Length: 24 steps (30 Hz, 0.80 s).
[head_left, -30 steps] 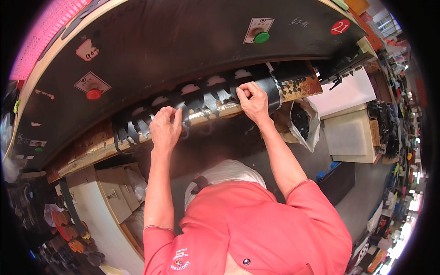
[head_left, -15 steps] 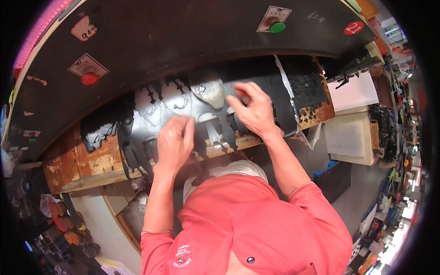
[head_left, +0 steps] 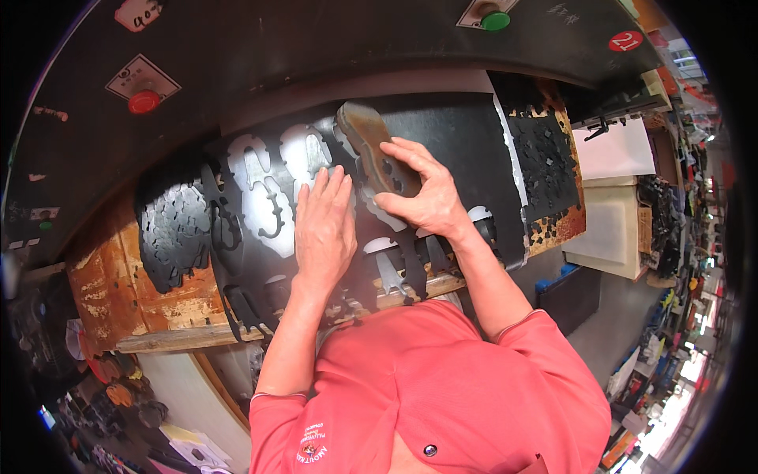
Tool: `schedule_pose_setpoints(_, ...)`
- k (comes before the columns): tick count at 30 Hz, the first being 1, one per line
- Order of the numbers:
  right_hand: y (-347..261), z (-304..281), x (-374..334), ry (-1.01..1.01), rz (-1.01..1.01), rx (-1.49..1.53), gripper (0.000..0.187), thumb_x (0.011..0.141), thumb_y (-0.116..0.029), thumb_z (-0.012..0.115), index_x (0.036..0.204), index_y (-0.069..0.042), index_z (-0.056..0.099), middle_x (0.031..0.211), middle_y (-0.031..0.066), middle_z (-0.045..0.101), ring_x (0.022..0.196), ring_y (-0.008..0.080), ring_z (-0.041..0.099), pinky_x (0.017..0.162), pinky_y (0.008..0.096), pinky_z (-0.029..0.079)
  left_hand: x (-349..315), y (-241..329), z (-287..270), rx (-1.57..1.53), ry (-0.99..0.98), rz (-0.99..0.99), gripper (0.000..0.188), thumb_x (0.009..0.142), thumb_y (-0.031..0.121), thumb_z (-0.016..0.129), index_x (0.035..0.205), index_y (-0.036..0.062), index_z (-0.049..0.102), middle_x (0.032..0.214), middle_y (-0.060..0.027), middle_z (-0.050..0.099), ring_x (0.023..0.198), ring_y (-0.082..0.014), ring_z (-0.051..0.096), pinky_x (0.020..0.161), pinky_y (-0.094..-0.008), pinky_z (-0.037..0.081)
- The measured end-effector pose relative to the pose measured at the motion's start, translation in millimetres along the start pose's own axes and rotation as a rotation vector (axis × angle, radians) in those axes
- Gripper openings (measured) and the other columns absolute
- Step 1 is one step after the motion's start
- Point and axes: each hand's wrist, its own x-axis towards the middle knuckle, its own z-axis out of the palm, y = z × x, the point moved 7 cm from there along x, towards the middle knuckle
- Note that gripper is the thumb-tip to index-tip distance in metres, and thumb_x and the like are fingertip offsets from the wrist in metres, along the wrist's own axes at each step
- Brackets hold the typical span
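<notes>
1. The left hand (head_left: 325,233) is laid palm down on the black sheet (head_left: 458,142), to the left of the block; its grip is flattened, with the fingers straight and kept close side by side.
2. The brown, elongated block (head_left: 365,130) is set on the black sheet, near its middle, and its near end is partly covered by the right hand (head_left: 434,193).
3. In the right hand's grip, thumb and fingers are placed apart over the block and touched to it; whether it is firmly pinched cannot be made out.
4. Pale notched shapes (head_left: 257,213) are seen in the sheet left of the block, and smaller grey ones (head_left: 387,272) are lined along the near edge.
5. Dark cut pieces (head_left: 174,225) are heaped at the left on the worn brown surface (head_left: 99,284).
6. On the dark panel (head_left: 316,59) beyond, a red button (head_left: 144,101) and a green button (head_left: 495,20) are mounted.
</notes>
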Motion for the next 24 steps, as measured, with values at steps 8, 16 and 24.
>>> schedule_pose_setpoints(8, 17.3, -7.8, 1.1, -0.035, 0.051, 0.245, 0.077, 0.08, -0.008, 0.089, 0.149, 0.006, 0.059, 0.15, 0.0142, 0.058, 0.141, 0.0235, 0.055, 0.122, 0.0363, 0.039, 10.9, 17.5, -9.5, -0.223, 0.124, -0.159, 0.04, 0.097, 0.009, 0.075, 0.133, -0.0042, 0.066, 0.126, -0.0209, 0.072, 0.109, -0.0377, 0.068, 0.096, -0.0455, 0.055)
schedule_pose_setpoints(16, 27.4, -6.7, -2.5, -0.007, 0.146, 0.736, 0.073, 0.084, -0.004, 0.084, 0.151, 0.007, 0.056, 0.144, 0.0137, 0.065, 0.13, 0.0193, 0.062, 0.113, 0.0334, 0.047, 31.3, -16.1, 15.4, -0.631, 0.019, -0.682, 0.043, 0.101, 0.018, 0.075, 0.137, -0.0046, 0.066, 0.091, -0.004, 0.073, 0.076, -0.0069, 0.059, 0.071, -0.0265, 0.052)
schedule_pose_setpoints(24, 35.8, -11.7, -6.4, 0.029, 0.118, 0.901, 0.073, 0.088, -0.011, 0.078, 0.153, 0.01, 0.051, 0.139, 0.0161, 0.067, 0.123, 0.0189, 0.066, 0.109, 0.0324, 0.05, 41.9, -24.8, -8.2, -0.763, 0.286, -0.672, 0.029, 0.11, 0.024, 0.063, 0.097, -0.0011, 0.071, 0.073, -0.0008, 0.061, 0.07, -0.0085, 0.05, 0.065, -0.0301, 0.045)
